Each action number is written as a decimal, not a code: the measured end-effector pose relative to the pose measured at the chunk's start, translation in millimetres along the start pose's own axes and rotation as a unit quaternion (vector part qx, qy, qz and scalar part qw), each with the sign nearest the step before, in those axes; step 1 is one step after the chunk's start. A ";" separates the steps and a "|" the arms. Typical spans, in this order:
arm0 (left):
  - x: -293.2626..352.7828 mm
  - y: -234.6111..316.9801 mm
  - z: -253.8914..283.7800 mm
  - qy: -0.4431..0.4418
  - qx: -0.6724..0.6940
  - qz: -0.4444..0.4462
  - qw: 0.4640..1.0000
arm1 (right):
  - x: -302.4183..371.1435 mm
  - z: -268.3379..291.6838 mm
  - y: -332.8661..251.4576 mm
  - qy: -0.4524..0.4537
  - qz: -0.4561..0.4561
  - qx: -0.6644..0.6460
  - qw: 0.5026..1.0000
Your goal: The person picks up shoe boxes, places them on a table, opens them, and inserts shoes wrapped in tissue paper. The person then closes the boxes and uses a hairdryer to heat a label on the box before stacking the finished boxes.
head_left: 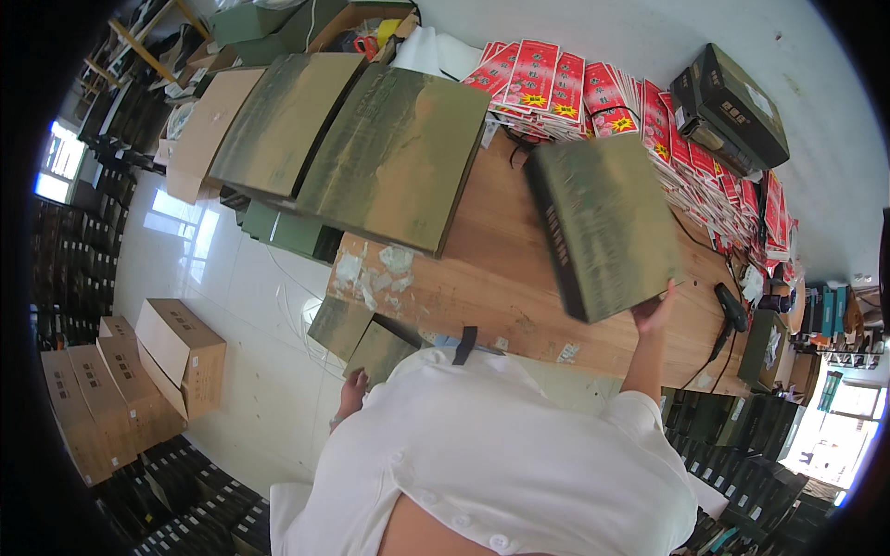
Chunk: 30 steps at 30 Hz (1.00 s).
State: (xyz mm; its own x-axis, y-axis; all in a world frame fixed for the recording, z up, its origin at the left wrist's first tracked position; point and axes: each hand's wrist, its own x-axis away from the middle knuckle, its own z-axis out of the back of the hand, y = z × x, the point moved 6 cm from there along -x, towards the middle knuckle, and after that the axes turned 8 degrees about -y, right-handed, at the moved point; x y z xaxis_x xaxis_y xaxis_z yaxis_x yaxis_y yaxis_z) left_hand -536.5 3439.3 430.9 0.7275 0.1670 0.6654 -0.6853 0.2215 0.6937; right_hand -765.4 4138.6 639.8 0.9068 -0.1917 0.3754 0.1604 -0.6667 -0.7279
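My right hand (654,312) grips the lower right corner of a large green-and-tan box (607,222) above the wooden table (501,296). The box is tilted, with a dark printed side turned to the left. Down at the table's near left, my left hand (350,393) has its fingers curled at the edge of a smaller-looking green box (382,354). Part of that box is hidden behind my white shirt. Beside it is another green box (341,324), below table height.
Two big green boxes (394,153) (287,120) stand at the table's left. Red printed packets (533,79) are piled along the wall, with a dark box (732,102) on top. A black hair dryer (731,310) and cables lie right. Brown cartons (185,357) stand on the floor.
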 end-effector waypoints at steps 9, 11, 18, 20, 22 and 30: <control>-1.0 159.1 -92.3 -0.157 -0.006 -0.187 0.970 | 43.7 160.3 89.7 0.116 -0.142 0.109 0.977; 3.5 180.3 -115.9 -0.182 0.079 -0.194 0.961 | 51.8 183.4 90.6 0.195 -0.106 0.150 0.963; -9.4 200.9 -186.2 -0.186 0.051 -0.129 0.973 | 134.3 143.7 172.8 -0.005 -0.114 0.109 0.987; -19.7 200.6 -204.2 -0.186 0.073 -0.071 0.977 | 150.1 152.5 192.5 0.047 -0.204 0.069 0.975; -25.7 201.7 -227.2 -0.247 0.076 -0.075 0.963 | 142.9 160.4 188.3 0.015 -0.156 0.109 0.982; -34.6 228.1 -267.3 -0.262 0.135 0.005 0.956 | 75.3 181.3 122.6 0.067 -0.190 0.150 0.968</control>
State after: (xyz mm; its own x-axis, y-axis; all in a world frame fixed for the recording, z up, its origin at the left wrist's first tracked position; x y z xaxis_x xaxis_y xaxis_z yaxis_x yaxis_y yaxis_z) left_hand -709.6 3740.8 492.4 0.6542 -0.3514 0.6697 -0.7263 -0.0448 0.6859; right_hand -606.8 4173.0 474.8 0.7038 -0.0790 0.7060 0.5975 -0.4718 -0.6484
